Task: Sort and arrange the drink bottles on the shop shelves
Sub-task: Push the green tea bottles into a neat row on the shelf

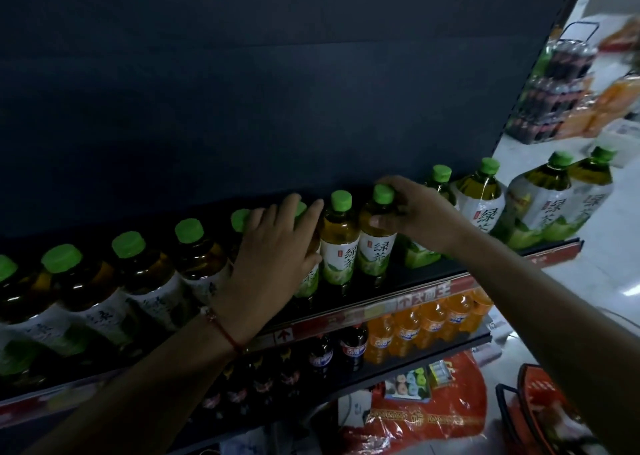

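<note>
A row of green-capped green tea bottles (339,236) stands along the top shelf (429,281), with bigger green tea bottles (554,195) at the right end. My right hand (412,208) grips the neck and shoulder of one small green tea bottle (375,243), fingers over its cap. My left hand (277,243) lies with straight fingers against a neighbouring bottle (308,281) further left, mostly hiding it. A red string bracelet is on my left wrist.
The shelf below holds orange soda bottles (429,319) and dark cola bottles (353,347). A dark back panel (277,91) rises behind the tea row. A red plastic bag (433,416) and a red shopping basket (540,406) sit on the floor at the right. Wrapped drink packs (554,87) stand far right.
</note>
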{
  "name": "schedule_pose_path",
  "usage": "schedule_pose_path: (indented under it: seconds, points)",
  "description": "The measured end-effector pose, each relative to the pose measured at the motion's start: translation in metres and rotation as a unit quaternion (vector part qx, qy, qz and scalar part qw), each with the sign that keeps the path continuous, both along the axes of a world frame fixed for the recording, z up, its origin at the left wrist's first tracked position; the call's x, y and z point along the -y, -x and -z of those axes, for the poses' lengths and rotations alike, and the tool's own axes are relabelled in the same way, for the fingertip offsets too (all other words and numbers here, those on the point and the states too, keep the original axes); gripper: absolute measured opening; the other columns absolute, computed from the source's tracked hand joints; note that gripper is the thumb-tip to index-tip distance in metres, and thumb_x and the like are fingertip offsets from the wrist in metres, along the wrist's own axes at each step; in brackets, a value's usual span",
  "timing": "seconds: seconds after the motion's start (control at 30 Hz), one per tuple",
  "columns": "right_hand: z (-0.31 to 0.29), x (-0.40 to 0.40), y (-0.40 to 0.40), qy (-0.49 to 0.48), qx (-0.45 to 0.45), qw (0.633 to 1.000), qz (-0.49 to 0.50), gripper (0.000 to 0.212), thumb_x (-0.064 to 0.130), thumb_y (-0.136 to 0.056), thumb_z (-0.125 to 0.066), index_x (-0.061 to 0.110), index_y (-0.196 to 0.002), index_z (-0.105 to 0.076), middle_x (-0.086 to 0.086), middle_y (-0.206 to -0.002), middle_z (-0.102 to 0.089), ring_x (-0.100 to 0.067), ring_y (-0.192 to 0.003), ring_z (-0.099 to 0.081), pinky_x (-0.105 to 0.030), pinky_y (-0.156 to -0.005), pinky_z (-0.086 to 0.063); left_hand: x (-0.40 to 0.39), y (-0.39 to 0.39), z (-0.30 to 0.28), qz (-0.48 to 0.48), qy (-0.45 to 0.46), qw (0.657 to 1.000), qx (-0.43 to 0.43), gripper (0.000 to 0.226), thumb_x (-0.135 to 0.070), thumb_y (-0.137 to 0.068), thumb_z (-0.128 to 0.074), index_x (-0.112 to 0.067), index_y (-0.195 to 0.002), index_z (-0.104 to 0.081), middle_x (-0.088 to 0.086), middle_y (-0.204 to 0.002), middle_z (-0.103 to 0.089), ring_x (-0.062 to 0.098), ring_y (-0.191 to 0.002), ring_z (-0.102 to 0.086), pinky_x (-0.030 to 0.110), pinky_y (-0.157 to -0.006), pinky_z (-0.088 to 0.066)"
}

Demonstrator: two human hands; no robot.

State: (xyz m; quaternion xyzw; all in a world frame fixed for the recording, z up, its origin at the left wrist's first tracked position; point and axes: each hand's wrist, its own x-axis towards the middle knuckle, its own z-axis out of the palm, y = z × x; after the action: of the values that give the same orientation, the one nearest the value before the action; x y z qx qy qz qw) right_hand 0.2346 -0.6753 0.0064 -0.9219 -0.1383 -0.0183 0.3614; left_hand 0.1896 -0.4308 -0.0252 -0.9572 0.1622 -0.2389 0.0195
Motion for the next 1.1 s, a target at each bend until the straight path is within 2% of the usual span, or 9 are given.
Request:
schedule_pose_path:
  seconds: [0.13, 0.27, 0.47, 0.57, 0.7, 0.83, 0.93, 1.0, 1.1]
  points:
    - [0.006, -0.001, 0.007, -0.022, 0.005, 1.000, 0.019, 0.073, 0.030, -0.085, -0.072, 0.033, -0.147, -0.033, 0.008, -0.132, -0.058, -0.006, -0.118, -0.055, -0.029, -0.098, -0.047, 0.001, 0.005, 0.003, 0.010, 0.019, 1.000, 0.010, 0.087, -0.043, -0.073, -0.082, -0.018, -0.147, -0.044, 0.017, -0.143, -0.048, 0.034, -0.110, -0.059, 0.047, -0.098, -0.037]
    - [0.009, 0.003, 0.012, 0.005, 0.021, 1.000, 0.011, 0.082, 0.037, -0.090, -0.065, 0.032, -0.154, -0.015, 0.002, -0.140, -0.053, -0.013, -0.121, -0.054, -0.031, -0.101, -0.045, 0.021, 0.025, 0.001, 0.007, 0.065, 0.998, 0.027, 0.076, -0.041, -0.081, -0.072, -0.021, -0.148, -0.042, 0.020, -0.154, -0.033, 0.039, -0.137, -0.036, 0.055, -0.107, -0.031]
    - [0.002, 0.061, 0.017, 0.236, 0.207, 0.949, -0.041, 0.070, 0.039, -0.092, -0.059, 0.022, -0.152, -0.029, -0.003, -0.157, -0.031, -0.022, -0.147, -0.022, -0.036, -0.118, -0.016, 0.107, 0.038, -0.003, 0.025, 0.081, 0.996, 0.001, 0.072, -0.049, -0.081, -0.068, -0.024, -0.144, -0.044, 0.011, -0.146, -0.046, 0.030, -0.131, -0.044, 0.047, -0.103, -0.038]
    - [-0.002, 0.106, 0.003, 0.281, 0.228, 0.930, -0.061, 0.065, 0.039, -0.091, -0.060, 0.021, -0.149, -0.036, -0.005, -0.156, -0.034, -0.028, -0.147, -0.022, -0.040, -0.118, -0.013, 0.158, 0.017, -0.007, 0.003, 0.060, 0.998, -0.001, 0.081, -0.050, -0.080, -0.071, -0.021, -0.148, -0.040, 0.017, -0.147, -0.045, 0.037, -0.133, -0.042, 0.052, -0.106, -0.037]
    - [-0.002, 0.160, -0.030, 0.306, 0.212, 0.927, -0.052, 0.069, 0.043, -0.091, -0.058, 0.024, -0.151, -0.030, -0.005, -0.158, -0.028, -0.030, -0.148, -0.017, -0.044, -0.119, -0.011, 0.211, -0.020, -0.014, -0.052, 0.036, 0.998, -0.005, 0.085, -0.049, -0.083, -0.068, -0.021, -0.154, -0.030, 0.021, -0.154, -0.036, 0.043, -0.143, -0.028, 0.060, -0.118, -0.020]
    - [0.002, 0.191, -0.060, 0.235, 0.166, 0.956, -0.062, 0.074, 0.046, -0.091, -0.058, 0.027, -0.153, -0.022, -0.006, -0.159, -0.023, -0.029, -0.146, -0.020, -0.041, -0.117, -0.021, 0.234, -0.048, -0.014, -0.112, 0.015, 0.993, -0.026, 0.092, -0.054, -0.086, -0.065, -0.024, -0.157, -0.015, 0.022, -0.155, -0.031, 0.043, -0.146, -0.020, 0.059, -0.120, -0.009]
    - [0.006, 0.197, -0.072, 0.144, 0.111, 0.980, -0.079, 0.077, 0.043, -0.091, -0.061, 0.033, -0.153, -0.017, 0.002, -0.157, -0.024, -0.023, -0.138, -0.037, -0.030, -0.101, -0.037, 0.239, -0.059, -0.009, -0.144, 0.008, 0.988, -0.062, 0.104, -0.060, -0.083, -0.065, -0.023, -0.156, 0.000, 0.017, -0.142, -0.052, 0.040, -0.147, -0.023, 0.057, -0.120, 0.000]
    - [0.012, 0.198, -0.075, 0.110, 0.100, 0.985, -0.084, 0.075, 0.039, -0.091, -0.062, 0.036, -0.151, -0.018, 0.003, -0.153, -0.032, -0.021, -0.128, -0.047, -0.025, -0.088, -0.038, 0.241, -0.062, -0.006, -0.140, 0.019, 0.987, -0.075, 0.108, -0.056, -0.083, -0.067, -0.021, -0.155, 0.004, 0.011, -0.127, -0.066, 0.037, -0.148, -0.023, 0.053, -0.121, 0.007]
    - [0.021, 0.199, -0.075, 0.077, 0.118, 0.986, -0.090, 0.075, 0.034, -0.090, -0.064, 0.035, -0.150, -0.019, 0.002, -0.148, -0.039, -0.020, -0.126, -0.047, -0.024, -0.087, -0.037, 0.240, -0.063, -0.006, -0.139, 0.030, 0.987, -0.081, 0.108, -0.054, -0.082, -0.070, -0.020, -0.155, 0.002, 0.007, -0.119, -0.071, 0.031, -0.149, -0.023, 0.048, -0.121, 0.011]
